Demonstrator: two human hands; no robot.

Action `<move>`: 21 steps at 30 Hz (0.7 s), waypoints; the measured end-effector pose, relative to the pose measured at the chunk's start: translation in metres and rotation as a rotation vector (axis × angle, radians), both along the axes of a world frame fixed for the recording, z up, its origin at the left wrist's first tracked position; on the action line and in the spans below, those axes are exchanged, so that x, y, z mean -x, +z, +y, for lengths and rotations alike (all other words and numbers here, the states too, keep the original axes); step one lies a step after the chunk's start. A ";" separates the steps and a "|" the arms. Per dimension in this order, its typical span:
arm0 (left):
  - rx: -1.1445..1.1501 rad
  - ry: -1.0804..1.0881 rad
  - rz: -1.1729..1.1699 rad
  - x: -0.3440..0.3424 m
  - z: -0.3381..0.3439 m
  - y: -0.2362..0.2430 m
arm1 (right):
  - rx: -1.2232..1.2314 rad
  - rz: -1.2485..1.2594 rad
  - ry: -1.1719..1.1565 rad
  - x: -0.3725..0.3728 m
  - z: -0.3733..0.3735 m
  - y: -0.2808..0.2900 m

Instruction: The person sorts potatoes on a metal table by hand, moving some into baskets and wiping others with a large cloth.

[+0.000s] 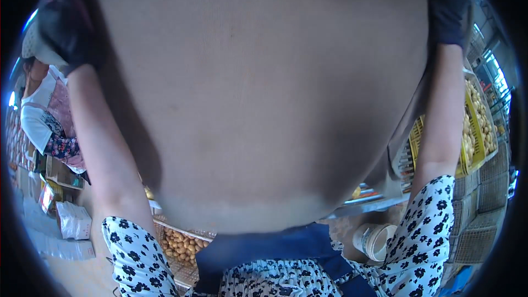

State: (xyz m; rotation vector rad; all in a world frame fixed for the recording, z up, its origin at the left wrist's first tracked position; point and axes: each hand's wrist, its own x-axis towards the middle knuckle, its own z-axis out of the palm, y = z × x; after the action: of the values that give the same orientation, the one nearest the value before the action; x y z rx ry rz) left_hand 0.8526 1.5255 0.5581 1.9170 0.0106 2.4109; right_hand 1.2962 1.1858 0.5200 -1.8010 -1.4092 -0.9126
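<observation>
**Both sides held: broad brown carton (258, 93) fills my view**

Watching from afar, I see the carton span the space between the left hand (69, 27) and the right hand (448, 11), both dark-gloved and holding its opposite sides; their fingertips I cannot make out. I judge it stiff but dentable, more bulky than heavy, though whether it is loaded I cannot tell. Smooth faces may slip, so the opposed edges under each hand look the surest hold.
</observation>
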 end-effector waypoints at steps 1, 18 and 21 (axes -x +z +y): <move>-0.023 0.002 0.029 -0.004 0.010 -0.007 | 0.000 -0.020 0.020 0.002 0.009 0.003; 0.587 0.466 1.161 -0.199 -0.168 -0.244 | 0.380 0.092 -0.307 0.142 0.044 -0.172; 0.483 0.355 1.158 -0.182 -0.147 -0.236 | 0.445 0.192 -0.323 0.167 0.064 -0.163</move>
State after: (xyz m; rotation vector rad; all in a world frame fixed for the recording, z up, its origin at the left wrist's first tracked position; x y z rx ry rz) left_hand 1.0343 1.3789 0.3226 2.7954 0.9172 0.8960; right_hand 1.1290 1.2495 0.3573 -2.4315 -1.2893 -0.5822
